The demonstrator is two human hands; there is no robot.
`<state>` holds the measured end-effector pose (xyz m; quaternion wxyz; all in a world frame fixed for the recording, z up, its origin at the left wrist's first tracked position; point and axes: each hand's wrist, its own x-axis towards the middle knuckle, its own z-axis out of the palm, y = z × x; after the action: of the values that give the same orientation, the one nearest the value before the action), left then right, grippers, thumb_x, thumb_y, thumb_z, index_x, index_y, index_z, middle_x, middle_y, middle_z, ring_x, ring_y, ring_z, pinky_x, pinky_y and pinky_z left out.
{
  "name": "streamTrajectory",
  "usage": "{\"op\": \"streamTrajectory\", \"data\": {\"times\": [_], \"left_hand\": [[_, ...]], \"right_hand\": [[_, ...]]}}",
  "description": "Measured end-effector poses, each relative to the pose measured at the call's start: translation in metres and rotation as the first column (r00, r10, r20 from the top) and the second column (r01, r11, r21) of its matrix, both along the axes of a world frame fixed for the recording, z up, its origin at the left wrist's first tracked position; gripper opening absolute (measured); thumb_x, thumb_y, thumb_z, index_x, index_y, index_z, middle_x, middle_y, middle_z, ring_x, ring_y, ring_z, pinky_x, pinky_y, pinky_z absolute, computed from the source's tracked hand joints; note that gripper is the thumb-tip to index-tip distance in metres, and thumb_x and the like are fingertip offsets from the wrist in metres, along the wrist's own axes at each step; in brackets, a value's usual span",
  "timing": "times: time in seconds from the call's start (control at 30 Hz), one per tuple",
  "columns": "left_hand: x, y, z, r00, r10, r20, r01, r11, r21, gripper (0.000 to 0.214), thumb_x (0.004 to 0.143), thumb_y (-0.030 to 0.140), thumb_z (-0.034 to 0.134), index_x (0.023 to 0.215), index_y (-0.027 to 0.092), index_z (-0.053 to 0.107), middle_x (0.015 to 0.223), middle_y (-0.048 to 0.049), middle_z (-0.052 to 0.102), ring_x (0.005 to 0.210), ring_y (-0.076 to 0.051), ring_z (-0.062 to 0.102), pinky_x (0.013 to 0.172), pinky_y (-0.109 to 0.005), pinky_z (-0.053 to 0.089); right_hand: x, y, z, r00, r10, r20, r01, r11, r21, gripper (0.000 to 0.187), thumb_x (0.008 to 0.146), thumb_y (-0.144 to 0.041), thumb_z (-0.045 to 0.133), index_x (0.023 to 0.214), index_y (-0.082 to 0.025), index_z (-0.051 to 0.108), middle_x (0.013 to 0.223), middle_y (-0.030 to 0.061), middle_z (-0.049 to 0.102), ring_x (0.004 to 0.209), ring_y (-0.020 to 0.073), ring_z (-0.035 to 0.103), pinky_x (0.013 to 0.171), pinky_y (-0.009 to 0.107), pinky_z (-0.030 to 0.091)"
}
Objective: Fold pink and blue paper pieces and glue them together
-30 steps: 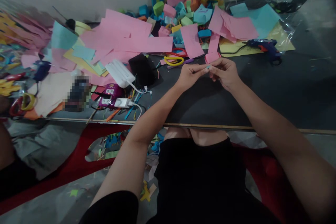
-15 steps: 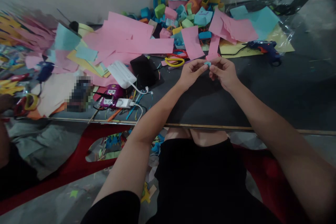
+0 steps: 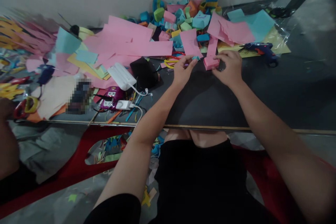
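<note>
Between the thumb and fingertips of my left hand [image 3: 183,71] is a small folded light-blue paper piece [image 3: 195,58]. A small pink paper box [image 3: 210,63] rests on the dark table just right of that piece. My right hand [image 3: 230,67] has its thumb and index finger at the box's right end, one on the far side and one on the near side, with a gap between them. Behind my left hand, yellow and red scissors handles [image 3: 170,63] are partly covered.
Pink paper sheets [image 3: 126,38] and a pile of small coloured paper boxes [image 3: 181,17] lie at the back. A blue glue gun [image 3: 267,53] sits right, a white power bank [image 3: 121,75] and purple power strip [image 3: 112,94] left. Another person's hand [image 3: 6,108] shows at far left.
My hands, which were together at the light-blue paper piece, have parted. The left keeps the piece and moved left; the right let go of it and took the pink box by its end.
</note>
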<state>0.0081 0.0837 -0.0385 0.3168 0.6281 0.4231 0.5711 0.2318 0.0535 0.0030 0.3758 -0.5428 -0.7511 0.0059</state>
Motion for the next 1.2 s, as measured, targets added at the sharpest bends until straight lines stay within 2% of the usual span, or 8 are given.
{"op": "streamTrajectory", "data": {"times": [0.13, 0.3, 0.4, 0.53, 0.67, 0.87, 1.07, 1.2], "left_hand": [[0.0, 0.003, -0.002, 1.0, 0.028, -0.013, -0.028, 1.0, 0.004, 0.031, 0.098, 0.055, 0.067, 0.105, 0.025, 0.073, 0.097, -0.0035, 0.073, 0.087, -0.014, 0.065, 0.078, -0.027, 0.052], [0.0, 0.002, -0.004, 0.999, 0.014, -0.047, -0.012, 1.0, 0.027, 0.037, 0.099, 0.06, 0.064, 0.107, 0.025, 0.073, 0.094, -0.0039, 0.072, 0.088, -0.016, 0.066, 0.076, -0.029, 0.05], [-0.002, -0.001, -0.002, 0.986, 0.036, -0.163, -0.026, 0.998, 0.062, 0.032, 0.099, 0.056, 0.067, 0.106, 0.026, 0.073, 0.095, -0.0048, 0.074, 0.089, -0.018, 0.066, 0.08, -0.033, 0.051], [-0.006, -0.006, 0.002, 0.916, 0.114, -0.384, -0.068, 0.989, 0.132, 0.02, 0.092, 0.044, 0.078, 0.095, 0.025, 0.073, 0.094, -0.0062, 0.075, 0.094, -0.024, 0.065, 0.09, -0.04, 0.053], [-0.009, -0.007, 0.006, 0.854, 0.175, -0.491, -0.091, 0.977, 0.19, 0.014, 0.088, 0.034, 0.081, 0.092, 0.024, 0.073, 0.095, -0.0083, 0.076, 0.103, -0.029, 0.066, 0.095, -0.045, 0.052], [-0.008, -0.007, 0.009, 0.867, 0.154, -0.474, -0.051, 0.973, 0.224, 0.009, 0.092, 0.031, 0.078, 0.096, 0.026, 0.073, 0.1, -0.0086, 0.077, 0.108, -0.029, 0.066, 0.099, -0.046, 0.052], [-0.004, -0.012, 0.012, 0.901, 0.091, -0.424, 0.011, 0.973, 0.231, 0.007, 0.092, 0.028, 0.078, 0.097, 0.025, 0.075, 0.1, -0.0078, 0.078, 0.107, -0.026, 0.067, 0.1, -0.044, 0.052], [-0.004, -0.015, 0.018, 0.926, -0.068, -0.371, 0.132, 0.98, 0.149, 0.014, 0.092, 0.033, 0.079, 0.102, 0.023, 0.077, 0.103, -0.0067, 0.079, 0.101, -0.021, 0.069, 0.087, -0.034, 0.055]], "right_hand": [[0.001, 0.0, -0.001, 0.989, 0.009, 0.15, -0.001, 0.999, -0.053, 0.028, 0.089, -0.041, 0.069, 0.111, -0.026, 0.075, 0.136, 0.0144, 0.068, 0.133, 0.0411, 0.058, 0.112, 0.063, 0.045], [0.003, 0.008, -0.009, 0.986, 0.046, 0.158, -0.034, 0.996, -0.08, 0.05, 0.097, -0.047, 0.054, 0.143, -0.029, 0.06, 0.143, 0.0145, 0.066, 0.135, 0.0395, 0.057, 0.114, 0.063, 0.046], [0.004, 0.012, -0.009, 0.985, 0.083, 0.153, -0.064, 0.99, -0.128, 0.054, 0.098, -0.047, 0.052, 0.148, -0.026, 0.057, 0.144, 0.0162, 0.066, 0.135, 0.04, 0.057, 0.114, 0.063, 0.046], [0.001, 0.004, 0.001, 0.986, 0.098, 0.134, -0.078, 0.986, -0.147, 0.049, 0.096, -0.04, 0.055, 0.141, -0.023, 0.064, 0.128, 0.0155, 0.074, 0.128, 0.0402, 0.062, 0.112, 0.063, 0.046], [-0.001, -0.006, 0.011, 0.975, 0.148, 0.164, -0.12, 0.978, -0.169, 0.035, 0.088, -0.04, 0.067, 0.117, -0.022, 0.077, 0.121, 0.0139, 0.076, 0.122, 0.0405, 0.065, 0.11, 0.064, 0.047], [0.006, -0.004, 0.012, 0.956, 0.251, 0.15, -0.218, 0.953, -0.21, 0.033, 0.078, -0.046, 0.082, 0.107, -0.03, 0.079, 0.138, 0.0084, 0.07, 0.13, 0.0393, 0.062, 0.111, 0.066, 0.049], [0.007, -0.002, 0.015, 0.941, 0.315, 0.123, -0.282, 0.932, -0.229, 0.032, 0.076, -0.041, 0.084, 0.106, -0.031, 0.081, 0.143, 0.008, 0.068, 0.135, 0.0382, 0.06, 0.114, 0.063, 0.049], [0.001, -0.004, 0.018, 0.952, 0.271, 0.14, -0.236, 0.945, -0.225, 0.034, 0.075, -0.042, 0.085, 0.106, -0.028, 0.081, 0.139, 0.0105, 0.071, 0.129, 0.0399, 0.064, 0.111, 0.063, 0.05]]}}
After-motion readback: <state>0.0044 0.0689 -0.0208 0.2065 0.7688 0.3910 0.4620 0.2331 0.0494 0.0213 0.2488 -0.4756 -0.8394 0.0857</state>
